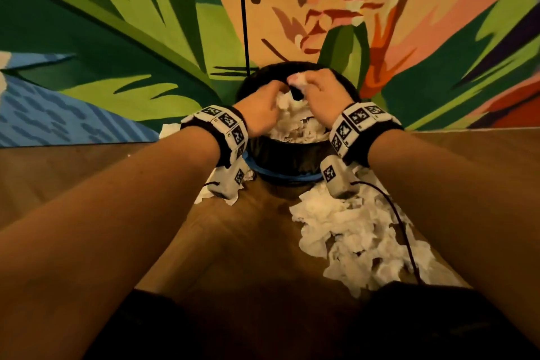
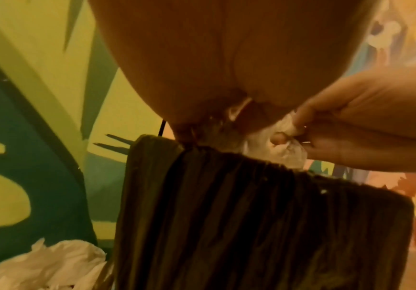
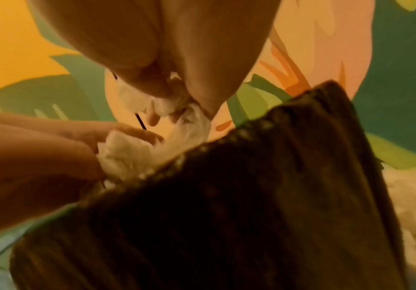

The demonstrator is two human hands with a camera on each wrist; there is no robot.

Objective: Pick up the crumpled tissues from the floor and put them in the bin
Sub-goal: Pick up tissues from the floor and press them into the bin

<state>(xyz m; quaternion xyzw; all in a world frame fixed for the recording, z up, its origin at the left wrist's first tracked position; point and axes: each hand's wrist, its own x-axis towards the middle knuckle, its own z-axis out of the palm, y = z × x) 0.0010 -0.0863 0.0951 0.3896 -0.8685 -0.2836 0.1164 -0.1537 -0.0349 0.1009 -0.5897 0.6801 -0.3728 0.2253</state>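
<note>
Wood floor (image 1: 87, 172) against a big leafy mural (image 1: 117, 38) had a dark bin (image 1: 286, 155) stuffed with tissues (image 1: 295, 123), both hands over it, left hand (image 1: 260, 108) and right hand (image 1: 318, 90) each pinching a wad, more loose tissues (image 1: 356, 240) piled near-right.

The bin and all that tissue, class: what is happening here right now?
A person has both hands over the black bin, which is already heaped with crumpled tissues. The right hand pinches a tissue wad above the opening; the left hand holds tissue at the pile. A large pile of tissues lies on the floor beside the bin.
</note>
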